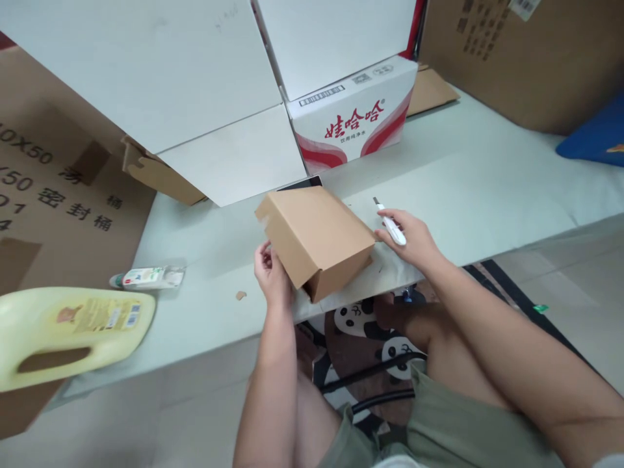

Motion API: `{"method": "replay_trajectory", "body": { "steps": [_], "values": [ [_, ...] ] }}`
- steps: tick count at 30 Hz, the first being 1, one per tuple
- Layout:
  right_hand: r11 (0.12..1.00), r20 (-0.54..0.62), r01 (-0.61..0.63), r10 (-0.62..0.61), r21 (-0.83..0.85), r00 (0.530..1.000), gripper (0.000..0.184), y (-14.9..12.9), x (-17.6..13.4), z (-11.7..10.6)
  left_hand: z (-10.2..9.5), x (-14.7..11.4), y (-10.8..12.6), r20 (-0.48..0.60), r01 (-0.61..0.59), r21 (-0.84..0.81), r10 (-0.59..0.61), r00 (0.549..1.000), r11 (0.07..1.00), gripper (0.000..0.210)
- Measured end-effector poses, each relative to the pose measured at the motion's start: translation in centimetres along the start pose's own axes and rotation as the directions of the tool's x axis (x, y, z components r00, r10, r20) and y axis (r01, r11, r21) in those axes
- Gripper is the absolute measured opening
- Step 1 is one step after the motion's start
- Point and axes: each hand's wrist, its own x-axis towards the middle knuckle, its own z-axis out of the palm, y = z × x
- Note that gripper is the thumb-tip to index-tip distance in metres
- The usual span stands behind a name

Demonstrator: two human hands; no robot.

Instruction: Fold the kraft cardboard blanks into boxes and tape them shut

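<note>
A small brown cardboard box (pixel 324 227) is tilted at the front part of the table. My left hand (pixel 273 273) grips it by its left side, with curled fingers partly hidden behind the cardboard. In my right hand (pixel 412 239) is a white utility knife (pixel 391 227), its blade pointing up and away from me. The thumb side of that hand lies close to the right corner of the box; whether they touch I cannot tell. Behind the box, a dark flat object (pixel 305 183) shows only its edge. A small brown cardboard scrap (pixel 240 295) lies to the left.
A white carton with red print (pixel 353 120) and plain white cartons (pixel 238 156) stand at the back. On the left are a pale yellow jug (pixel 112 325), a small clear bottle (pixel 153 277) and a large brown carton (pixel 58 175). A blue object (pixel 597 140) sits far right.
</note>
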Motion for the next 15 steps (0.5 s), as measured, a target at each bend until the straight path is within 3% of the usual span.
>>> {"method": "replay_trajectory", "body": {
  "steps": [3, 5, 9, 13, 15],
  "values": [
    [0.998, 0.027, -0.047, 0.046, 0.049, 0.999, 0.041, 0.1, -0.1, 0.1, 0.1, -0.7, 0.2, 0.068, 0.09, -0.191, -0.078, 0.995, 0.977, 0.055],
    [0.999, 0.04, -0.043, 0.043, -0.003, 0.998, 0.042, 0.4, 0.0, 0.1, 0.1, -1.1, 0.4, 0.165, 0.124, -0.218, -0.089, 0.982, 0.968, 0.062],
    [0.975, 0.132, -0.083, 0.112, -0.208, 0.985, 0.06, 1.4, 0.2, 0.0, -0.3, -1.1, 0.3, 0.251, 0.076, -0.151, -0.036, 0.967, 0.986, 0.068],
    [0.905, 0.237, -0.125, 0.237, -0.406, 0.942, 0.074, 1.4, 0.3, -0.3, -1.1, -0.6, 0.0, 0.226, -0.048, -0.039, 0.056, 0.973, 0.998, 0.075],
    [0.882, 0.287, -0.134, 0.285, -0.451, 0.915, 0.08, 1.0, 0.2, -0.5, -1.4, -0.3, 0.0, 0.193, -0.04, 0.014, 0.036, 0.98, 0.999, 0.073]
  ]
}}
